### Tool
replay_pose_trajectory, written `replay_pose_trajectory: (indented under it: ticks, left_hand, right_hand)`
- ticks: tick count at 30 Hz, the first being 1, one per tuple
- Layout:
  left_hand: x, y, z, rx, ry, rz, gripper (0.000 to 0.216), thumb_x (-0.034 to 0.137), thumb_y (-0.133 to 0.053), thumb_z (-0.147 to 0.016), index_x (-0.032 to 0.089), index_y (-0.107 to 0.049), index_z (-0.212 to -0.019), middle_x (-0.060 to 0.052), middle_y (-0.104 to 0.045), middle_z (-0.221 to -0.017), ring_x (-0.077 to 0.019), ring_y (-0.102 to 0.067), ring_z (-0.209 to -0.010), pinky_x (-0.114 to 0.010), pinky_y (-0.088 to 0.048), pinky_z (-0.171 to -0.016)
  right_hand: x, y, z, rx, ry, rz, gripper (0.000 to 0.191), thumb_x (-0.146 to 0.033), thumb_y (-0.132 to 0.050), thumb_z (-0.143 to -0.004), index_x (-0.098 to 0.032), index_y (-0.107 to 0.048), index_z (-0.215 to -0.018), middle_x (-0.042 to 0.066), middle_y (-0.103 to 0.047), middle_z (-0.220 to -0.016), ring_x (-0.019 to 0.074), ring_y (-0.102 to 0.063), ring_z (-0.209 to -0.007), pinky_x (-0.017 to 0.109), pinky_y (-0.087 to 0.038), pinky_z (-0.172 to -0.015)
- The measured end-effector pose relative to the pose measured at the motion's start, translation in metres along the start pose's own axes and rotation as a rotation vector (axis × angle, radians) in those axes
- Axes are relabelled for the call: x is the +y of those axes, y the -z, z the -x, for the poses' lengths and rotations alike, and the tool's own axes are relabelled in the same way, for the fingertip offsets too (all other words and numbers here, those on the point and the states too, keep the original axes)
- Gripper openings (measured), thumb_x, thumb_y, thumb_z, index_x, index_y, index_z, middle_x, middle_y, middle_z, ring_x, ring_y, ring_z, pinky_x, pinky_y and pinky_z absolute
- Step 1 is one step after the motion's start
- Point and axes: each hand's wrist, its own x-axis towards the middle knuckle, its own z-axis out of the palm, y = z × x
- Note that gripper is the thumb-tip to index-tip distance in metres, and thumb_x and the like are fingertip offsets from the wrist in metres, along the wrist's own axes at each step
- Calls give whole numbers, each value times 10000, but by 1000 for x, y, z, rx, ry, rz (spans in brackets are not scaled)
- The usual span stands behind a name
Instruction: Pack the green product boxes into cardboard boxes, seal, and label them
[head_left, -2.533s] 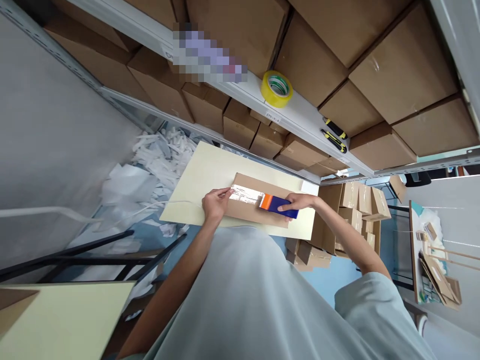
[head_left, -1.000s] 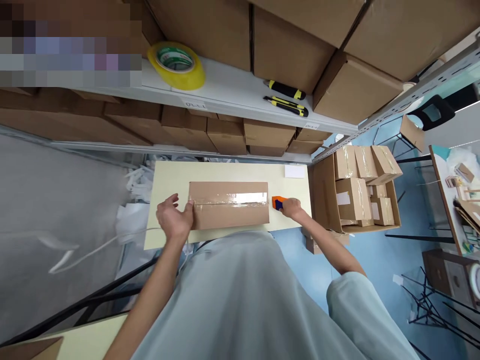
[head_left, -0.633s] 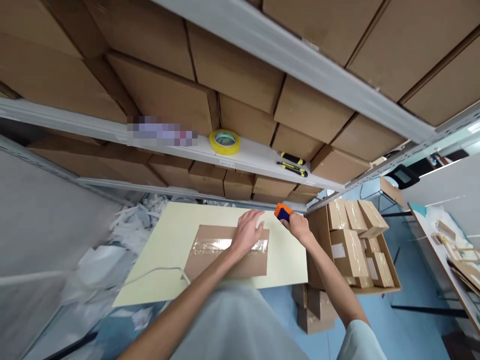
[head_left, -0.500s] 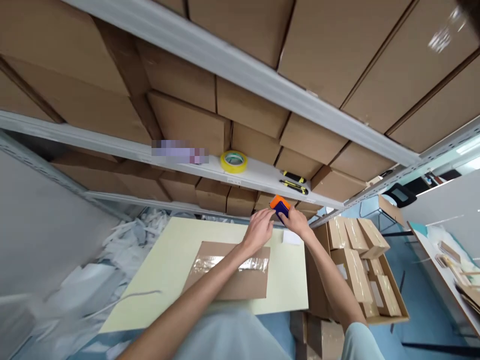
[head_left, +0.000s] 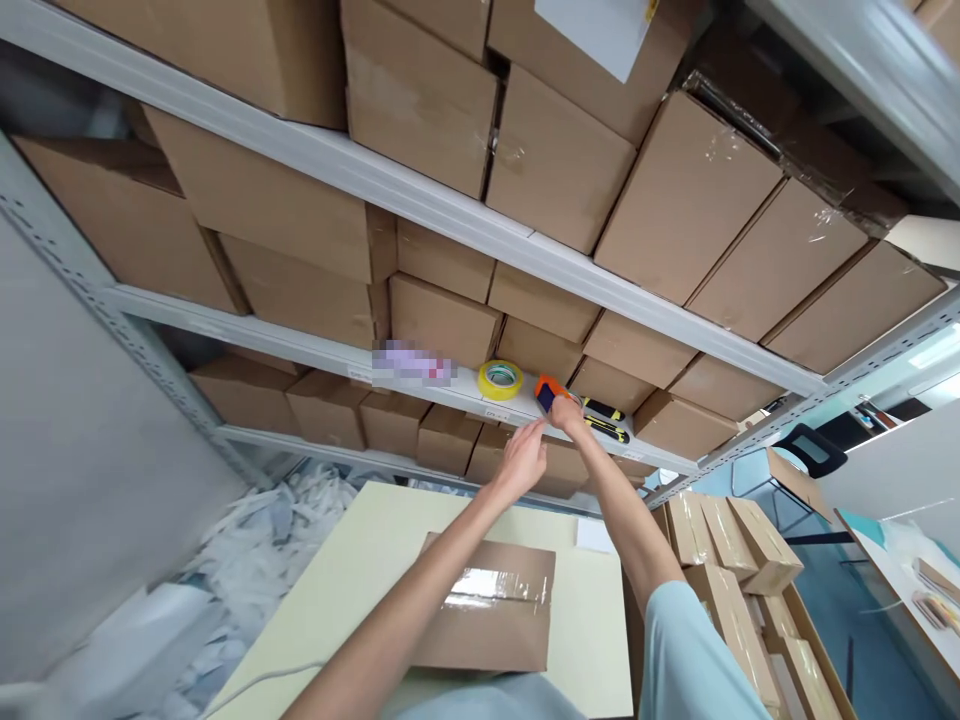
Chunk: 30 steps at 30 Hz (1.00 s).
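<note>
Head view: carton (head_left: 491,635) looks taped; right hand (head_left: 566,412) grips the dispenser (head_left: 547,392) at the far shelf (head_left: 466,386); left hand (head_left: 525,458) empty, fingers extended.

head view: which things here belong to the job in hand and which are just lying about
Likely part of the job:
orange and blue tape dispenser, in the right hand at the shelf
taped cardboard box, on the table

Apparently just lying about:
yellow tape roll and black and yellow utility knives, on the shelf
white card, on the table
heap of white scraps
</note>
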Motion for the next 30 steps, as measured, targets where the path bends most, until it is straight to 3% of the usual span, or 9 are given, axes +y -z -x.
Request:
replay_pose_trajectory:
  ticks: [6, 10, 11, 14, 16, 19, 23, 27, 30]
  left_hand:
    - [-36, 8, 60, 49, 132, 0, 508, 163, -524, -969, 135, -673, -1453, -199, -705, -1496, -359, -661, -1395, -544, -525, -1221]
    - [-51, 14, 94, 18, 267, -8, 497, 224, -546, -972, 129, -672, -1443, -212, -716, -1467, -381, -657, -1387, -559, -500, -1238]
    - [-55, 15, 105, 13, 297, -11, 510, 247, -548, -976, 127, -659, -1459, -214, -692, -1503, -391, -636, -1414, -572, -480, -1254]
    - [-75, 20, 149, 0, 387, -10, 570, 289, -564, -977, 112, -608, -1517, -219, -646, -1562, -396, -579, -1476, -581, -413, -1310]
    - [-87, 21, 184, -2, 451, -24, 606, 309, -567, -980, 106, -575, -1550, -212, -620, -1591, -376, -545, -1515, -554, -379, -1338]
    - [-87, 17, 231, -57, 508, -46, 609, 314, -549, -993, 105, -563, -1565, -204, -589, -1628, -355, -513, -1551, -541, -350, -1360]
    - [-49, -16, 264, -289, 376, 16, 553, 347, -463, -1067, 124, -588, -1557, -176, -561, -1672, -337, -444, -1618, -536, -342, -1368]
    - [-6, -65, 269, -613, 61, 99, 595, 265, -390, -1079, 142, -502, -1650, -145, -416, -1785, -316, -266, -1714, -564, -288, -1387]
    - [6, -90, 268, -741, -58, 75, 687, 153, -388, -1020, 120, -416, -1706, -171, -347, -1811, -331, -162, -1737, -627, -219, -1395]
  right_hand:
    - [-6, -14, 0, 90, -25, 12, 477, -210, -487, -1087, 9, -603, -1494, 297, -752, -1337, 332, -748, -1278, 366, -567, -1063]
    - [7, -24, 11, 180, 14, 13, 539, -263, -332, -1135, 35, -528, -1539, 349, -595, -1530, 374, -566, -1478, 456, -438, -1237]
    - [15, -32, 16, 219, 29, 4, 569, -287, -297, -1143, 34, -482, -1575, 346, -556, -1569, 380, -514, -1516, 486, -399, -1269]
    - [46, -74, 47, 535, 144, -156, 608, -350, -336, -1134, -20, -424, -1637, 302, -525, -1615, 387, -480, -1538, 561, -383, -1288]
    - [68, -115, 89, 564, 164, -267, 612, -369, -293, -1144, -93, -391, -1681, 252, -499, -1666, 360, -437, -1589, 580, -377, -1301]
    - [89, -182, 175, 398, 43, -425, 630, -393, -230, -1152, -144, -370, -1714, 208, -499, -1695, 324, -417, -1624, 554, -369, -1323]
    - [84, -257, 263, 108, -233, -595, 689, -417, -194, -1149, -75, -325, -1733, 194, -431, -1759, 288, -402, -1650, 477, -345, -1357]
    - [76, -303, 278, -79, -341, -705, 709, -443, -146, -1167, -81, -224, -1771, 157, -408, -1780, 252, -440, -1634, 379, -409, -1308]
    - [80, -322, 268, -193, -389, -752, 764, -557, -145, -1174, -117, -142, -1798, 151, -493, -1732, 248, -513, -1586, 331, -456, -1253]
